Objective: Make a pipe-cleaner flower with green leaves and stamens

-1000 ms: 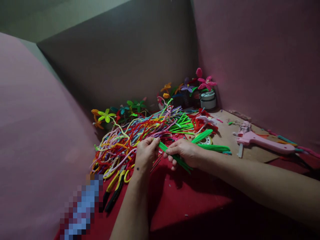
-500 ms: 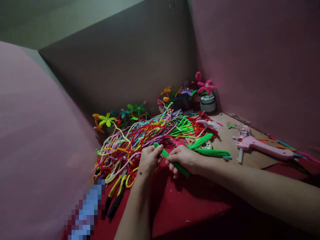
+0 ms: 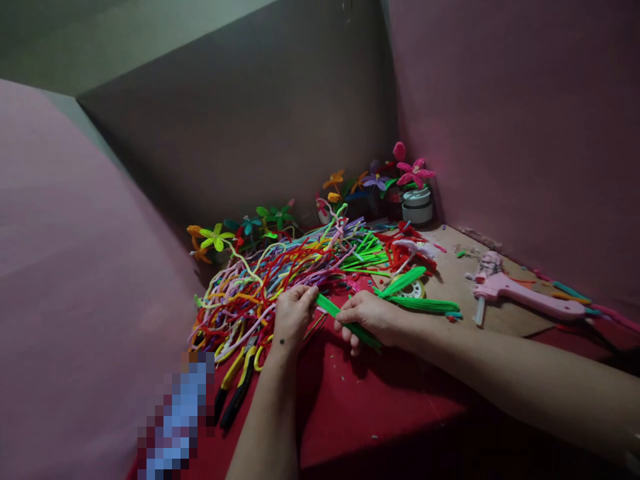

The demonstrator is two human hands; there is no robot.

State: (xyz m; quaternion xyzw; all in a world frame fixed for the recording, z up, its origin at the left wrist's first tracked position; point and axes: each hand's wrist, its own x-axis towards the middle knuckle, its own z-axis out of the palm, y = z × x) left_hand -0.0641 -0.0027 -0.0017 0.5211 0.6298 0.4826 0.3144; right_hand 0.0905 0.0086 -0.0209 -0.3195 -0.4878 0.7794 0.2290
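Between my two hands a green leaf made of pipe cleaners [image 3: 327, 306] is stretched over the red cloth. My left hand [image 3: 293, 313] is closed, thumb and fingers pinching the leaf's upper left end. Farther down, my right hand [image 3: 367, 317] grips the same leaf from above, and its lower end sticks out below the fingers. Just behind the right hand lie two more green pipe-cleaner leaves [image 3: 420, 305], beside a roll of tape [image 3: 414, 288]. A large heap of coloured pipe cleaners [image 3: 280, 267] spreads beyond my left hand.
Pliers with yellow and black handles [image 3: 239, 383] lie left of my left forearm. At right, a pink glue gun [image 3: 530, 297] rests on a brown board [image 3: 453, 267]. Pipe-cleaner flowers [image 3: 415, 173] stand along the back, one above a grey-white jar [image 3: 417, 208].
My left hand has shifted slightly left and now covers the leaf's tip, which stuck out above its fingers before. More of the leaf shows between the hands. My right hand has barely moved.
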